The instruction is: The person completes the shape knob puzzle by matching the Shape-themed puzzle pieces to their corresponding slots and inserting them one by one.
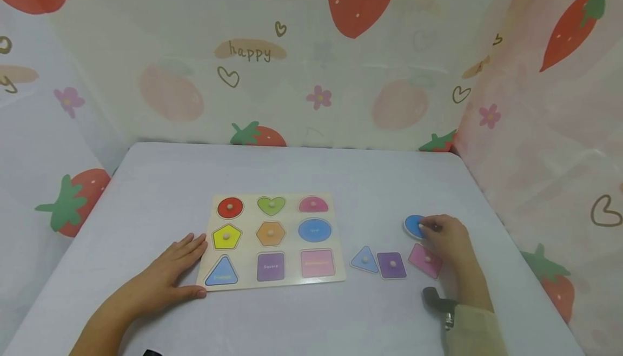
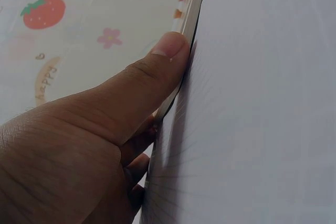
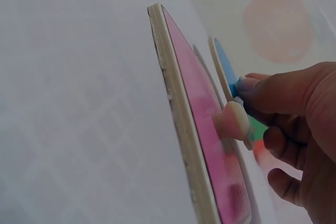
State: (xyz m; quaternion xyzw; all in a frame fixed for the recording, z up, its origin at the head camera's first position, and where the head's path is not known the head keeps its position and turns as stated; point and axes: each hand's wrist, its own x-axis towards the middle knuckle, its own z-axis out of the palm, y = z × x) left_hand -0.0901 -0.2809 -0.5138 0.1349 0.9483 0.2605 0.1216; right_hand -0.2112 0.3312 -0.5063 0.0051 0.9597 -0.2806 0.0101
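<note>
A wooden shape puzzle board (image 1: 245,242) lies on the table, seen in the head view. My left hand (image 1: 167,275) rests at its left edge, thumb and fingertips touching the side; the left wrist view shows the thumb (image 2: 170,51) against the edge. With thumb and finger, my right hand (image 1: 450,237) pinches the knob of a blue oval puzzle piece (image 1: 412,226), right of the board. Below that piece lies a pink rectangle piece (image 1: 422,263), its pale knob (image 3: 233,120) close in the right wrist view. A purple square piece (image 1: 391,270) and blue triangle piece (image 1: 364,258) lie nearer the board.
Knobbed pieces, including a red circle (image 1: 230,208) and a yellow pentagon (image 1: 226,239), sit in the board. Its blue oval slot (image 1: 315,230) shows a printed word and no knob. Strawberry-print curtains (image 1: 302,91) stand behind and beside the white table (image 1: 311,323).
</note>
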